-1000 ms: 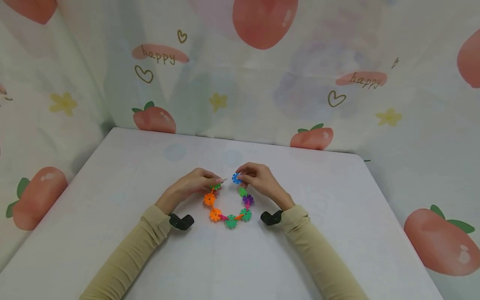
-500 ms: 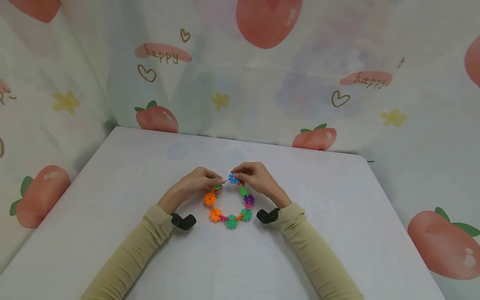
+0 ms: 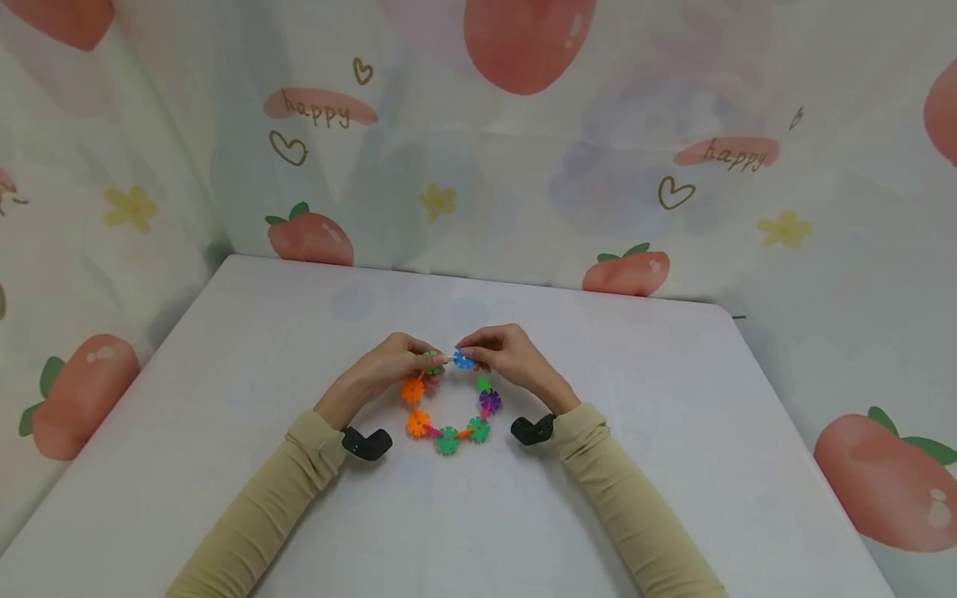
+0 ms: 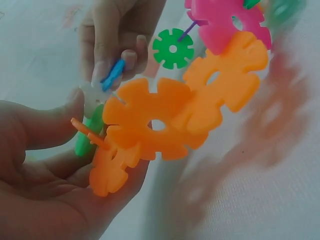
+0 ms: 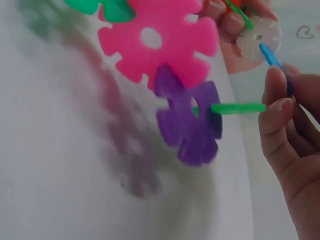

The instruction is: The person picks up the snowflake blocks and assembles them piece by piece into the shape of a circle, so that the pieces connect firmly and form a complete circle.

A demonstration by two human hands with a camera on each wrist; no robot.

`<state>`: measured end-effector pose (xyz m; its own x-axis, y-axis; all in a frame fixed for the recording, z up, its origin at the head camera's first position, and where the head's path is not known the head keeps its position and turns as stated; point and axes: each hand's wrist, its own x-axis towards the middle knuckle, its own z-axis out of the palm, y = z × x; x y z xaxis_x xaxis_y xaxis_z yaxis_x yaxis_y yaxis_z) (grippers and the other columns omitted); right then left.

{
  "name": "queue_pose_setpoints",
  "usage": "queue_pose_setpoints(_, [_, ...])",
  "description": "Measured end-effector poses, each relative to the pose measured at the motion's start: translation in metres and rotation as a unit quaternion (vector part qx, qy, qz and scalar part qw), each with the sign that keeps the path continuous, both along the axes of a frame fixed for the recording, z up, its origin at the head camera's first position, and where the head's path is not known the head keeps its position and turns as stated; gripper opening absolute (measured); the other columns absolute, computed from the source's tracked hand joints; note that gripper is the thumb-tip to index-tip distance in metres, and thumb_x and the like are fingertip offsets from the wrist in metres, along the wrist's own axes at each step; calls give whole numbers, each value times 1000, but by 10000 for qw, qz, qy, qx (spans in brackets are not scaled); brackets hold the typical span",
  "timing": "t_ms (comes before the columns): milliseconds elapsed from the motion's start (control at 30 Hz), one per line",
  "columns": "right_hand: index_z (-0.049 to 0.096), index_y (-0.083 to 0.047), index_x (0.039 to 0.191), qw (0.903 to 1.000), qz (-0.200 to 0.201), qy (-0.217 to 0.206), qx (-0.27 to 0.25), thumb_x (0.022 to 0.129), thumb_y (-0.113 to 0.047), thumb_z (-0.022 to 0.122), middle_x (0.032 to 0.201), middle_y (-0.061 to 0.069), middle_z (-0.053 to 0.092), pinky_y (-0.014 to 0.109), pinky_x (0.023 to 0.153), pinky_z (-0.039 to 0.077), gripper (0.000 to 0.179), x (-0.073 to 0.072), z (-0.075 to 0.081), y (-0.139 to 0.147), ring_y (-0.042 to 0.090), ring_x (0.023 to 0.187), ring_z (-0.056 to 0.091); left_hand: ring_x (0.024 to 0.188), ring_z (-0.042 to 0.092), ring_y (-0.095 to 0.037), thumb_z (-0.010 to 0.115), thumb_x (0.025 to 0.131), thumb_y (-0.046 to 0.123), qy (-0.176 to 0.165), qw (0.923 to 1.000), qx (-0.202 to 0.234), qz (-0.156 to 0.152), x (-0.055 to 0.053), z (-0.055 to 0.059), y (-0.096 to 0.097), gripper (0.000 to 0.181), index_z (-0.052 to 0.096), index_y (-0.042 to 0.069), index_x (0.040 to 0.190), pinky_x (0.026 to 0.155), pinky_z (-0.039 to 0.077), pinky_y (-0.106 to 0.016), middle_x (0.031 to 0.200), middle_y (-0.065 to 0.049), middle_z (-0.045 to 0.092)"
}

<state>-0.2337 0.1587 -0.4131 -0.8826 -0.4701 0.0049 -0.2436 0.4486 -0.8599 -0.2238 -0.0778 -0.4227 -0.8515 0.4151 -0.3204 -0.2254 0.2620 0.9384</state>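
Note:
A chain of notched plastic snowflake discs hangs in a loop between the two hands. My left hand (image 3: 383, 365) pinches the white disc (image 5: 270, 41), which joins a green disc (image 4: 89, 134) at that end. Thumb and fingers of my right hand (image 3: 516, 355) pinch the blue disc (image 3: 463, 360), whose edge meets the white disc. Whether their notches are fully interlocked I cannot tell. Below the left hand hang orange discs (image 3: 413, 390). On the right side a light green disc (image 3: 483, 383) leads to a purple disc (image 5: 192, 135) and a pink disc (image 5: 165, 47).
The loop hangs over a table with a white cloth (image 3: 463, 531), casting shadows on it. A fruit-print curtain (image 3: 493, 208) rises behind the table's far edge. Black wrist devices (image 3: 366, 443) sit at both sleeve cuffs.
My right hand has moved left, bringing the blue disc from apart to against the white disc. The loop's lower part has swung slightly left, and more of the left green disc shows.

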Motion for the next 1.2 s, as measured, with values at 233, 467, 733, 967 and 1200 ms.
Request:
queue_pose_setpoints(233, [77,-1,111,9999,-33,29,-104,101,-9,66,90,13,75,28,65,55,17,-1,0,-8,17,66,61,74,66,-18,67,101,20,86,9999,20,77,1,2,2,32,71,-10,115,79,58,-29,84,-9,72])
queue_pose_setpoints(467, [73,-6,122,9981,-168,305,513,103,-28,65,98,10,76,30,70,57,30,5,-3,6,19,76,69,80,72,-17,64,103,19,-15,9999,137,0,3,3,2,36,67,-11,123,86,59,-30,91,-11,72])
queue_pose_setpoints(733, [78,-10,111,9847,39,-43,1742,93,-33,77,100,-1,76,31,78,53,30,27,4,38,14,89,65,79,73,-18,59,105,18,-25,9998,192,50,1,4,0,39,62,-13,129,94,58,-35,94,-14,70])
queue_pose_setpoints(967, [78,-9,112,9876,136,634,1430,95,-20,75,103,2,77,34,86,57,21,28,-5,36,14,92,67,85,73,-17,63,104,24,30,10000,65,40,1,1,1,40,65,-8,129,96,57,-35,106,-17,74])
queue_pose_setpoints(1200, [79,-8,111,9888,-206,1122,958,93,-15,77,103,4,78,35,85,60,20,27,-7,30,17,89,70,101,67,-20,65,103,31,341,9989,-328,38,2,-2,4,42,68,1,132,99,55,-38,116,-11,75])
